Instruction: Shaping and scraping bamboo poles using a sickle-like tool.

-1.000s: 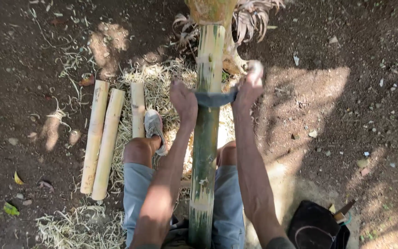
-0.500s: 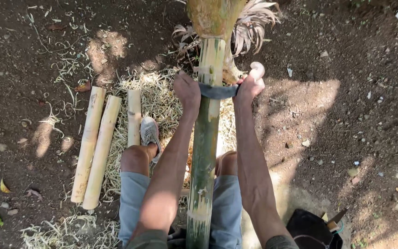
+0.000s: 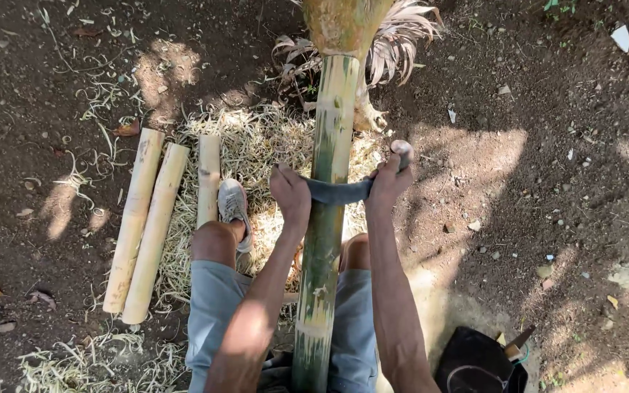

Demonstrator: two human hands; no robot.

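Outdoor work yard – dirt ground (image 3: 533, 218), bamboo shavings (image 3: 256, 145)

Both hands (image 3: 340, 189) gripping curved blade (image 3: 338, 191), green bamboo pole (image 3: 323, 247)

Bamboo pole (image 3: 325, 240) near end cut by frame edge; far end hidden under husk; black bag (image 3: 478, 364) cropped near right

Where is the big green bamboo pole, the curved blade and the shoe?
bamboo pole (image 3: 320, 276), head view, on the green stem between the knees
curved blade (image 3: 340, 192), head view, on the dark middle across the pole
shoe (image 3: 233, 206), head view, on its grey top
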